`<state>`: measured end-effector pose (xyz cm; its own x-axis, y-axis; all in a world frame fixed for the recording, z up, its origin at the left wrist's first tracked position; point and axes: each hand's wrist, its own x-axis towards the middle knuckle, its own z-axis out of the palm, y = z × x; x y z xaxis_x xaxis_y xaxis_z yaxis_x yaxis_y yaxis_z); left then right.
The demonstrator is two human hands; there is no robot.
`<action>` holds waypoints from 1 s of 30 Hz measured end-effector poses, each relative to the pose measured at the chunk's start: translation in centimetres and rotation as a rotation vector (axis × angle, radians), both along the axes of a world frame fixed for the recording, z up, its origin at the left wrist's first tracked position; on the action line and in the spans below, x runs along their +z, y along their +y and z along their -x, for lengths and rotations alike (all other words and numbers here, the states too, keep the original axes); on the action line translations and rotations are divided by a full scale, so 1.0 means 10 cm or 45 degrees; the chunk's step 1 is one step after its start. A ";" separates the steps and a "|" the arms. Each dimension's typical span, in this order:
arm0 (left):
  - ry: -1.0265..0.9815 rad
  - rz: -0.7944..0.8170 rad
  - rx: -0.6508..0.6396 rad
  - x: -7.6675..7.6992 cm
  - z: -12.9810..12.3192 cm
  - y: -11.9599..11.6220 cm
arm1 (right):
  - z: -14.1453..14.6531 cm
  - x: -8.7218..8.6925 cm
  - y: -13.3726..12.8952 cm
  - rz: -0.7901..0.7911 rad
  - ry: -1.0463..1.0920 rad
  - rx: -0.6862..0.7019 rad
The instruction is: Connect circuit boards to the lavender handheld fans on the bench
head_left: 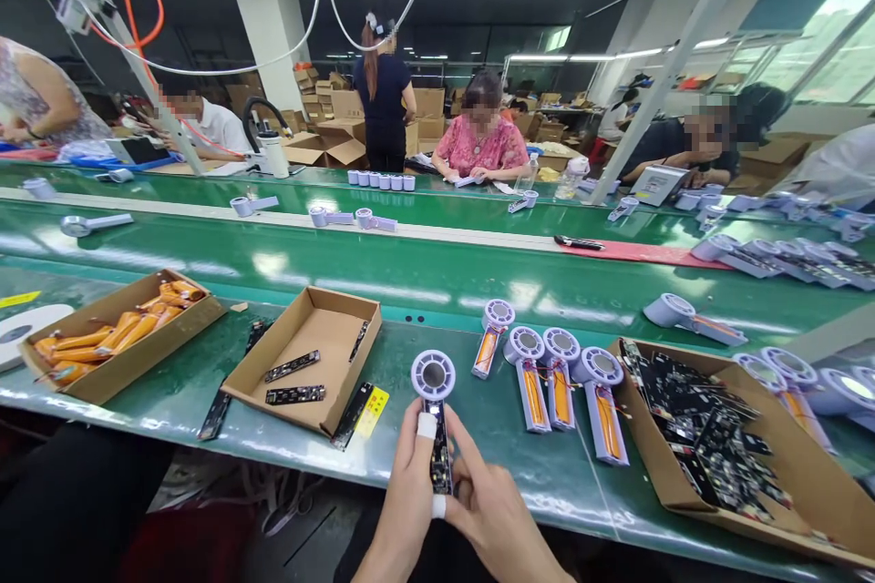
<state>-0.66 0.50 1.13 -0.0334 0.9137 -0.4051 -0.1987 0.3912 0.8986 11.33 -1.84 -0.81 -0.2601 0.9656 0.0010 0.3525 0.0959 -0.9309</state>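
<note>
A lilac handheld fan (433,374) with a round slotted head is upright between my hands at the table's front edge. A black circuit board (441,451) lies along its handle. My left hand (402,487) is closed around the handle's left side, its thumb wrapped in white near the board's top. From the right, my right hand (496,506) grips the lower handle, with a white-wrapped thumb at the bottom end. Right of the hands lie several similar fan bodies (526,342) whose handles hold orange battery cells (533,393).
A carton tray (301,314) with a few boards sits ahead-left, beside a tray of orange batteries (123,332). At right, another tray (656,474) is heaped with circuit boards. Beyond runs a green conveyor belt (410,269) carrying fan bodies. Several co-workers sit or stand across it.
</note>
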 end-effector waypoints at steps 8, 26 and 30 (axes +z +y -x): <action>-0.035 0.026 -0.105 -0.08 -0.03 0.15 | 0.21 -0.42 0.05 0.359 0.683 -0.339; 2.250 -0.286 -0.374 0.51 1.53 0.87 | -0.01 0.14 0.95 -0.231 -1.256 -0.415; 2.225 -0.005 -0.591 0.50 1.78 1.17 | -0.02 0.23 1.19 -0.186 -1.377 -0.469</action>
<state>-18.42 12.20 6.14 -0.1419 0.9726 -0.1844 0.9889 0.1309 -0.0705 11.50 10.11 1.54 0.1047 0.9922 0.0677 0.9889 -0.0967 -0.1132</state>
